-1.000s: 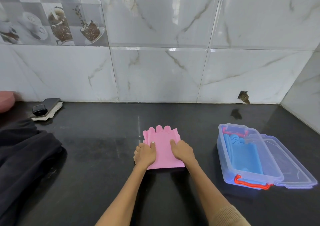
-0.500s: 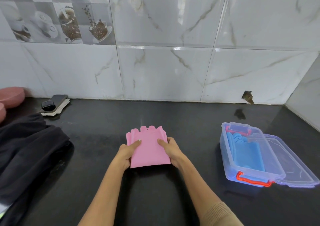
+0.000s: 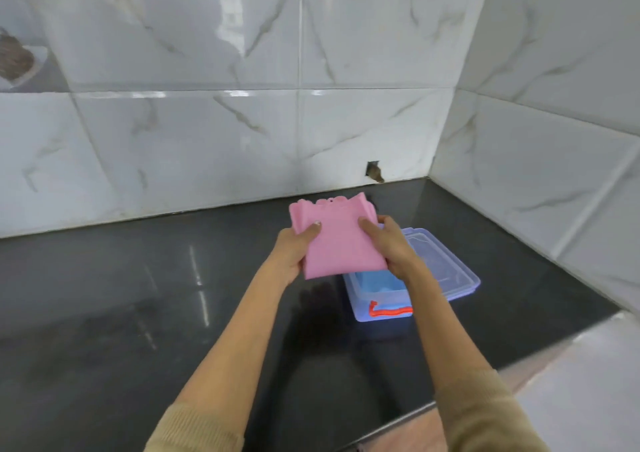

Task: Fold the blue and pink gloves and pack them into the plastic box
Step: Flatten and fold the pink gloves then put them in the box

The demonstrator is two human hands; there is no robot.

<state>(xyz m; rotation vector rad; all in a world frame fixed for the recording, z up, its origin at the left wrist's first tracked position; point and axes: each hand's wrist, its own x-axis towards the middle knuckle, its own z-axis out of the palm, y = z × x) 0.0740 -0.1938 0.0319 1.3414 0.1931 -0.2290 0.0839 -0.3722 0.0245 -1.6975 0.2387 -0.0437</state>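
Note:
The folded pink gloves (image 3: 337, 240) are held in the air between both hands, fingertips pointing away from me. My left hand (image 3: 292, 254) grips their left edge and my right hand (image 3: 389, 247) grips their right edge. They hang over the near-left part of the clear plastic box (image 3: 381, 308), which has an orange-red latch at its front. The folded blue gloves (image 3: 379, 282) lie inside the box, partly hidden by the pink gloves and my right hand.
The box's clear lid (image 3: 446, 264) lies open to the right of the box. The black counter (image 3: 138, 313) meets white marble-tiled walls at the back and right. A small hole (image 3: 374, 171) marks the back wall.
Both hands lifted the pink gloves off the counter and carried them right, to above the box. The view swung right, so the dark cloth at left is out of frame.

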